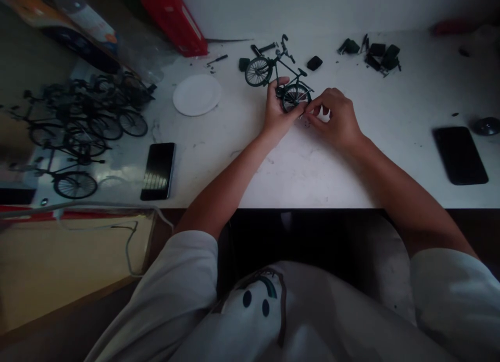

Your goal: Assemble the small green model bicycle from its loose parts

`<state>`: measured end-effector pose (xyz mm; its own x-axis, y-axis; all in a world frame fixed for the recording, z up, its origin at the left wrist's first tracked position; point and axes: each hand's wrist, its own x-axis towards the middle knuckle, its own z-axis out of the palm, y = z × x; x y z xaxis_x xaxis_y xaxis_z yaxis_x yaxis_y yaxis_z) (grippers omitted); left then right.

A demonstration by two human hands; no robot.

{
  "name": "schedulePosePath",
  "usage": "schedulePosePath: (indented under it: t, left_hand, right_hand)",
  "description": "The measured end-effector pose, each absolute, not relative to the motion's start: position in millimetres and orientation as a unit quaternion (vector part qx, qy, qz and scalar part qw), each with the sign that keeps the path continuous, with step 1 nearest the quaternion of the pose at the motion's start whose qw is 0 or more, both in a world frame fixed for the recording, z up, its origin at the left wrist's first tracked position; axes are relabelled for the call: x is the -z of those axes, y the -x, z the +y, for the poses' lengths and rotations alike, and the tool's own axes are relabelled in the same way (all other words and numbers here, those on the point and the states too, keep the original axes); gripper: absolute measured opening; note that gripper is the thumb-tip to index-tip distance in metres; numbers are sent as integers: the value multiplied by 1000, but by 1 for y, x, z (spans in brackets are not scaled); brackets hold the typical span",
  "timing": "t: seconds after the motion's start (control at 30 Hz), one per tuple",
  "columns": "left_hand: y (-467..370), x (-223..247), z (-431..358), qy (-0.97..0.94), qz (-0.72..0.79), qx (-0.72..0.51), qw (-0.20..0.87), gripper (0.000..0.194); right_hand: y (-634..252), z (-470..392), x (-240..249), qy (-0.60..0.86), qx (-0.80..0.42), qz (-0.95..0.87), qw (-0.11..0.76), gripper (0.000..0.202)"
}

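Observation:
A dark green model bicycle (287, 65) is tilted over the white table, its handlebar pointing up and away from me. My left hand (279, 109) is closed around its rear part, with the thumb near the rear wheel (296, 97). Close against that wheel, my right hand (334, 114) is pinched, thumb and forefinger together at the wheel's lower right edge. Whatever lies between those fingertips is too small to make out. Behind the bicycle lie a small dark block (314, 63) and a dark green piece (244, 64).
Several finished-looking model bicycles (80, 127) crowd the left side. A white plate (197, 95), a phone (158, 171) and a small screwdriver-like tool (217, 60) lie left of my hands. Dark green parts (385, 55) are heaped at the back right, and a black phone (460, 155) lies right.

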<state>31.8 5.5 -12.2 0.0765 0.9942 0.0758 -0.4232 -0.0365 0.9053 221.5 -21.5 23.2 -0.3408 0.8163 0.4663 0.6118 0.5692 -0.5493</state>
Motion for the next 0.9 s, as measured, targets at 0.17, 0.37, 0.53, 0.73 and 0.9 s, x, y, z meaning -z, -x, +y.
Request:
schedulePosePath:
  t: [0.17, 0.37, 0.53, 0.73, 0.9]
  left_hand:
    - [-28, 14, 9, -457, 336, -545, 617, 81]
    - [-27, -9, 4, -366, 351, -523, 685, 70]
    - [-26, -21, 3, -324, 361, -514, 707, 60]
    - [-23, -22, 5, -333, 348, -506, 716, 64]
    - [-21, -23, 5, -317, 341, -505, 727, 70]
  right_hand:
    - [-225, -15, -17, 419, -125, -816, 379, 55]
    - [-229, -10, -12, 468, -143, -812, 319, 53]
    - [-226, -17, -21, 496, -136, -811, 279, 38]
    - [-224, -18, -24, 522, -134, -792, 287, 36]
    - [-223, -20, -24, 525, -124, -788, 296, 38]
